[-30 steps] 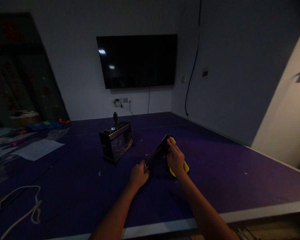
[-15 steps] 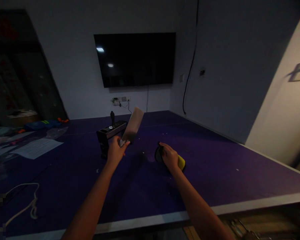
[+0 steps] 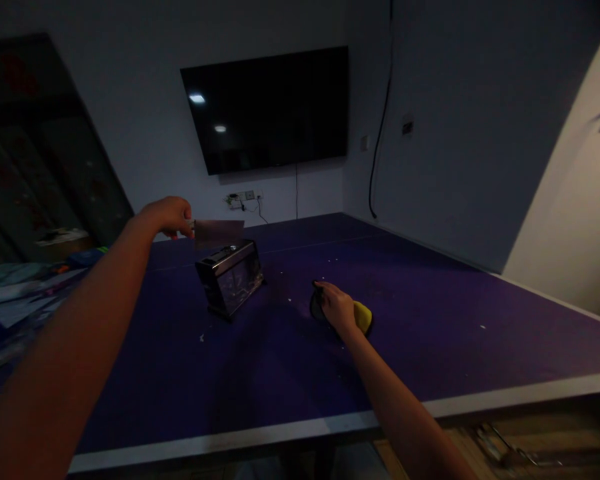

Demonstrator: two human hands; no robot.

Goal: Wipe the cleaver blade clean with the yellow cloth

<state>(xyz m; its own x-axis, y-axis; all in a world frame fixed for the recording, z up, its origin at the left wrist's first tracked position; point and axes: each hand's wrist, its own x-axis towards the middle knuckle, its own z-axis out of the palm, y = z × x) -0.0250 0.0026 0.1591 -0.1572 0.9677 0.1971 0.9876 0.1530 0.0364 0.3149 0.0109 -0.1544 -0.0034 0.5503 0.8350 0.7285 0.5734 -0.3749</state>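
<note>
My left hand [image 3: 173, 215] is closed round the handle of a cleaver [image 3: 219, 233]. Its broad blade points right, roughly level, just above the top of a dark knife block [image 3: 240, 281] with see-through sides. Whether the blade touches the block I cannot tell. To the right, my right hand [image 3: 337, 307] is closed on a yellow and grey cloth [image 3: 363, 317] with a dark edge, low over the purple table [image 3: 290, 380]. Part of the cloth is hidden under the fingers.
Papers and plastic bags [image 3: 10, 310] lie at the table's left side. Small white scraps [image 3: 202, 338] dot the surface. Behind the table, a television [image 3: 270, 110] hangs on the wall above sockets and cables [image 3: 243, 198]. A black cable [image 3: 380, 147] runs down the right wall.
My left hand has moved left and away from me with the cleaver, whose blade has swung from tilted up to nearly level over the knife block. My right hand stays in place with the cloth.
</note>
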